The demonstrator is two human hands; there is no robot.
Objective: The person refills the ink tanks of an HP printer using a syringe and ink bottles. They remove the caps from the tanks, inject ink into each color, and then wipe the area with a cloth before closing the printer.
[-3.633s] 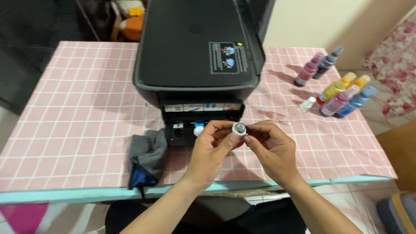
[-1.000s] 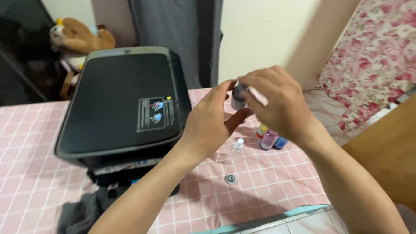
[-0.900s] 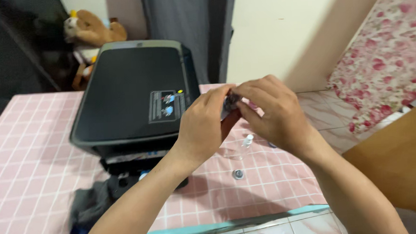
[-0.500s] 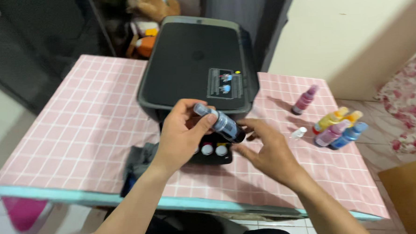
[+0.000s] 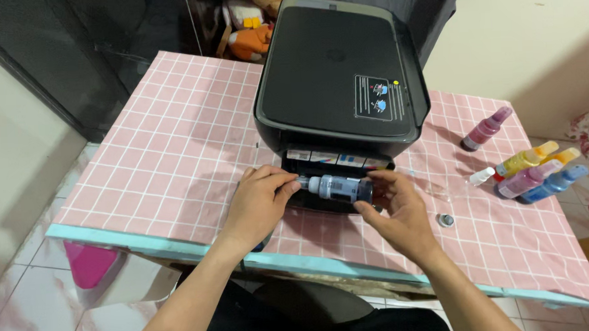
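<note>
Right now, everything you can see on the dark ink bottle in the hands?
The ink bottle is small, see-through plastic with dark liquid and a pale label band. It lies sideways, nozzle toward the person's left, in front of the black printer's open tank bay. The left hand pinches the nozzle end; the right hand holds the base. No cap is on it.

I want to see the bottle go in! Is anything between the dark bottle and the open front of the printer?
Nothing visible is. The dark ink bottle lies sideways in both hands, left hand at its nozzle end, right hand at its base, right against the printer's open ink tank bay. The hands hide the bay's lower part.
</note>
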